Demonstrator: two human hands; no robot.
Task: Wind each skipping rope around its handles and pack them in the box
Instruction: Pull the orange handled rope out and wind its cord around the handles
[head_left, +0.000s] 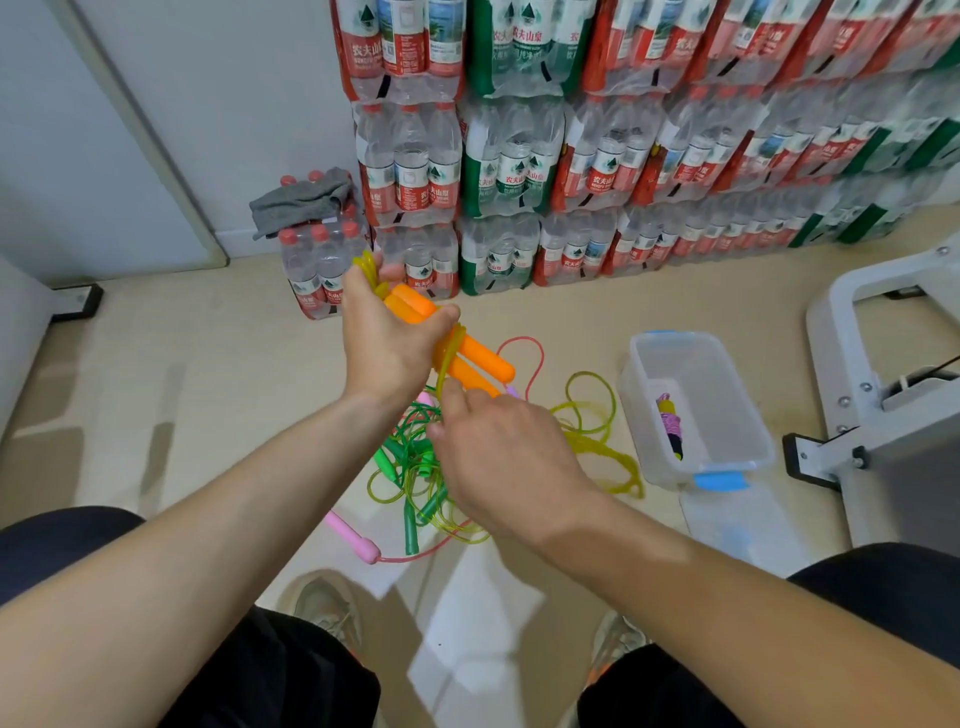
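Above the tangle on the floor, your left hand (384, 338) clenches the two orange handles (483, 361) side by side, thumb across them, with a few loops of the yellow cord (592, 436) bunched at the top of your fist. Just below, your right hand (498, 457) has curled fingers and seems to pinch the cord where it leaves the handles, though its fingertips are turned away from view.

You look to be early in the winding: one turn crosses the handles, and most of the cord trails in loose coils on the floor. Next, draw up the slack and lay turns snugly along the handles, keeping tension so they don't slide off.

The handles are smooth, rounded, matte plastic; the cord is thin, glossy and translucent, likely springy.

Beneath your hands, a green rope (410, 467) and a pink rope (353, 538) lie intertwined, unwound. To your right sits the clear plastic box (748, 410) with blue latches, one wound purple rope (670, 426) inside.
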